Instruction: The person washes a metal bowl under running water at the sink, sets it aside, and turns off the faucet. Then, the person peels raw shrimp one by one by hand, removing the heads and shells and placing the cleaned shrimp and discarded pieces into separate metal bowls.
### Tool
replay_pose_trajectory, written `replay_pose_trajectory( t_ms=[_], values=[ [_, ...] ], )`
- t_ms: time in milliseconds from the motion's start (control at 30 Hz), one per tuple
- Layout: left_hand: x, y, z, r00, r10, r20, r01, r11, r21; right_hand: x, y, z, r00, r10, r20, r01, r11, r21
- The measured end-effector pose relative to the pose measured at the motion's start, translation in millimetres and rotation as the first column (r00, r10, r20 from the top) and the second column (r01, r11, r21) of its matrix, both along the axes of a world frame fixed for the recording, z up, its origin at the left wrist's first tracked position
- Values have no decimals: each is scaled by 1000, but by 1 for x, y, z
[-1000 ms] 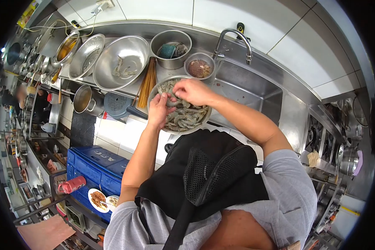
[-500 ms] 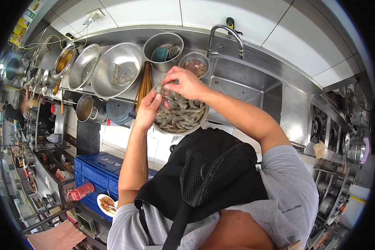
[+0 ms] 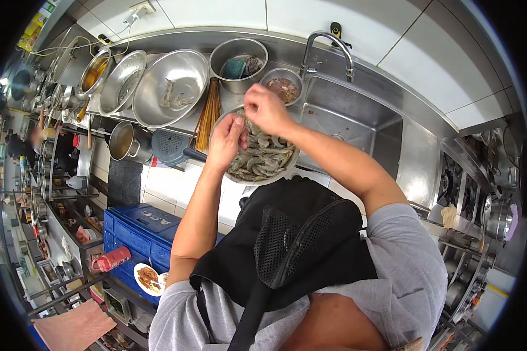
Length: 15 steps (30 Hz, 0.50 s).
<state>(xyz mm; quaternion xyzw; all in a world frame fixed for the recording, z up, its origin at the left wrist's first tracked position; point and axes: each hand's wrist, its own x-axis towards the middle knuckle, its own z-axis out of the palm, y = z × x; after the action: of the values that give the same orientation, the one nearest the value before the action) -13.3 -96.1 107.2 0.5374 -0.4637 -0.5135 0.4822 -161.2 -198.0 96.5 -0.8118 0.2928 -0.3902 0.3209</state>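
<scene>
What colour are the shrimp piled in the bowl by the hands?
The shrimp are mottled grey-green, seen best in the head view.

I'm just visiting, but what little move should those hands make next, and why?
Perhaps shift the right hand over the small bowl and open it there: it looks curled near that bowl, which holds reddish bits, while the left hand is over the shrimp. Whether either hand pinches anything, I can't see.
</scene>
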Motion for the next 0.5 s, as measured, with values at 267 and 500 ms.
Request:
replay_pose_trajectory(
  t_ms=[267, 500],
  values=[
    [81, -45, 47, 951, 292, 98, -281, 953, -117, -24, -124, -5, 883, -469, 10, 469, 882, -42],
    [220, -128, -11, 740, 378, 557, -426, 904, -47, -56, -133, -78, 636, -487, -598, 493, 853, -169]
  ],
)
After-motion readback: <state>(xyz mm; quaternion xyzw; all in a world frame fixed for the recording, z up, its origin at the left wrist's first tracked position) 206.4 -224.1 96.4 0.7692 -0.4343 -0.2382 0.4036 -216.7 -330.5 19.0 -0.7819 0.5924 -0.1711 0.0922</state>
